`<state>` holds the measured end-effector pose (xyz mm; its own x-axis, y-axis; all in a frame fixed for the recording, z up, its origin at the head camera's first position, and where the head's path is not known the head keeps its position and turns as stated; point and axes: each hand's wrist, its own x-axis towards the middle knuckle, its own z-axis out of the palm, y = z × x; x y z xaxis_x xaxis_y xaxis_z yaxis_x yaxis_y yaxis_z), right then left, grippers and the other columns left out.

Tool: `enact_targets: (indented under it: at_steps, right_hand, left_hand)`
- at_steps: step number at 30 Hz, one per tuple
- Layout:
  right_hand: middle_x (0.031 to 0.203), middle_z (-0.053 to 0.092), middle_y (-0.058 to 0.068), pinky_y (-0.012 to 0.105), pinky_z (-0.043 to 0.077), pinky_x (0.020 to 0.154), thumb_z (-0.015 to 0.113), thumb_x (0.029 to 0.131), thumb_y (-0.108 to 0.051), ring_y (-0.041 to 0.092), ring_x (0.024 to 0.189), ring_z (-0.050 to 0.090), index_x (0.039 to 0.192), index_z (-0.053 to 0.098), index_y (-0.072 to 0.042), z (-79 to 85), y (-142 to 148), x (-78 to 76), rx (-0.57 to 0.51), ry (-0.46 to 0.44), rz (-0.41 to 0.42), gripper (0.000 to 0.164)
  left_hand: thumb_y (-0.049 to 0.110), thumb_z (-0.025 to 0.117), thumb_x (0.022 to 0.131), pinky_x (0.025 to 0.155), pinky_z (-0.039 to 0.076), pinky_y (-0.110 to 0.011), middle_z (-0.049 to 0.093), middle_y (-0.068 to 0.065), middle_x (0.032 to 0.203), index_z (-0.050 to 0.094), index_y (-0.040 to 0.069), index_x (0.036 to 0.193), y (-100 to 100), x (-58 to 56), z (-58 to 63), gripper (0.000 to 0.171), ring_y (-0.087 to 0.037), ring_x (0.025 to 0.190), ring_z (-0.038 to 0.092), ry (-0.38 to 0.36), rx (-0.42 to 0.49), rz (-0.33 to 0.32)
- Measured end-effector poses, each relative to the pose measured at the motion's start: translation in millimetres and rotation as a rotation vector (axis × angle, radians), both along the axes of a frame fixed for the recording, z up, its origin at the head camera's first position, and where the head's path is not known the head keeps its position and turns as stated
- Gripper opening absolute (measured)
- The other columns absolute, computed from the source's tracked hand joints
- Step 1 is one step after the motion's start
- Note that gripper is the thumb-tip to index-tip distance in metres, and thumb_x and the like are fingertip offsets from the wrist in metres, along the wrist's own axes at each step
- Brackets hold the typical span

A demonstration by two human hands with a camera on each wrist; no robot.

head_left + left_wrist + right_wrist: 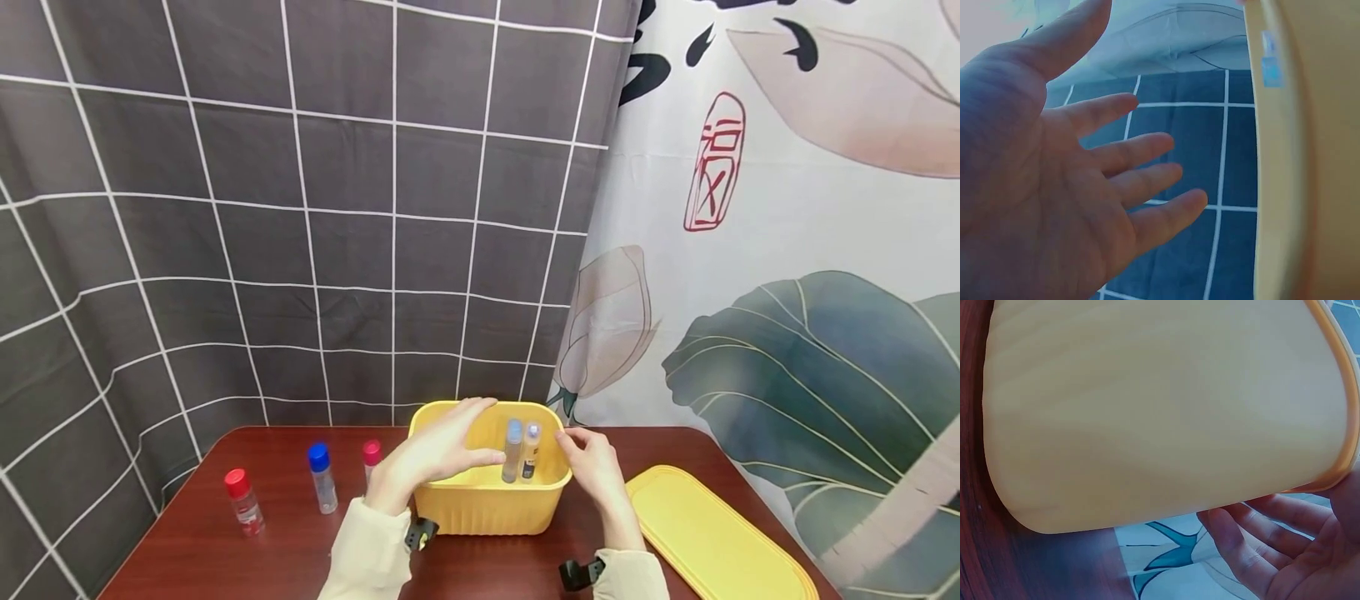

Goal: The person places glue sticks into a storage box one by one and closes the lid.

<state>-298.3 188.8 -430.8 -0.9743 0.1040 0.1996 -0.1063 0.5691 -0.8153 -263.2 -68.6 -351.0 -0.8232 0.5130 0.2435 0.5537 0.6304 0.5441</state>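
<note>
A yellow plastic bin stands on the table. Inside it, two slim clear bottles lean side by side: one with a blue cap, the other with a paler top and dark label. My left hand hovers over the bin's left part, fingers spread and palm bare in the left wrist view. At the right end, my right hand holds the rim, thumb over the edge and fingers against the outer wall, as the right wrist view also shows.
To the left stand a red-capped bottle, a blue-capped bottle and another red-capped bottle, partly hidden behind my left arm. A flat yellow lid lies on the brown table at right. Curtains hang behind.
</note>
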Motion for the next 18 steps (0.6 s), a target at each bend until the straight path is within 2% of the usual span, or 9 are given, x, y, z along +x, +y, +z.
enact_targets:
  at_steps: [5, 12, 15, 18]
  right_hand:
    - [0.114, 0.067, 0.019, 0.050, 0.051, 0.090, 0.061, 0.098, -0.024, 0.031, 0.100, 0.064, 0.116, 0.068, 0.001, 0.7, 0.2, -0.5, -0.001, 0.002, -0.001, 0.032]
    - [0.111, 0.068, 0.017, 0.049, 0.051, 0.089, 0.062, 0.097, -0.025, 0.029, 0.098, 0.065, 0.115, 0.069, 0.001, -0.8, -0.5, 0.9, 0.006, 0.003, -0.001, 0.032]
    - [0.111, 0.068, 0.017, 0.049, 0.051, 0.089, 0.062, 0.097, -0.026, 0.029, 0.098, 0.065, 0.115, 0.069, 0.000, -0.6, -0.6, 0.9, 0.003, 0.004, -0.002, 0.033]
    - [0.112, 0.068, 0.018, 0.049, 0.051, 0.089, 0.061, 0.097, -0.026, 0.029, 0.098, 0.065, 0.116, 0.069, 0.001, -0.2, 0.1, -0.2, 0.000, 0.004, -0.006, 0.033]
  left_hand:
    - [0.039, 0.073, 0.087, 0.109, 0.033, -0.049, 0.043, -0.015, 0.146, 0.042, 0.004, 0.145, -13.3, 7.8, -15.3, 0.075, -0.031, 0.134, 0.040, 0.011, 0.080, 0.026]
    - [0.043, 0.071, 0.088, 0.107, 0.033, -0.055, 0.042, -0.014, 0.147, 0.041, 0.006, 0.146, -33.4, 20.9, -34.2, 0.075, -0.034, 0.133, 0.041, -0.045, 0.173, 0.106]
    - [0.041, 0.072, 0.088, 0.107, 0.034, -0.054, 0.045, -0.013, 0.145, 0.044, 0.005, 0.144, -38.1, 24.8, -40.4, 0.072, -0.033, 0.132, 0.044, -0.031, 0.197, 0.132]
    - [0.036, 0.072, 0.088, 0.108, 0.034, -0.051, 0.049, -0.012, 0.142, 0.047, 0.004, 0.142, -38.8, 26.0, -41.8, 0.067, -0.031, 0.129, 0.047, 0.022, 0.230, 0.151]
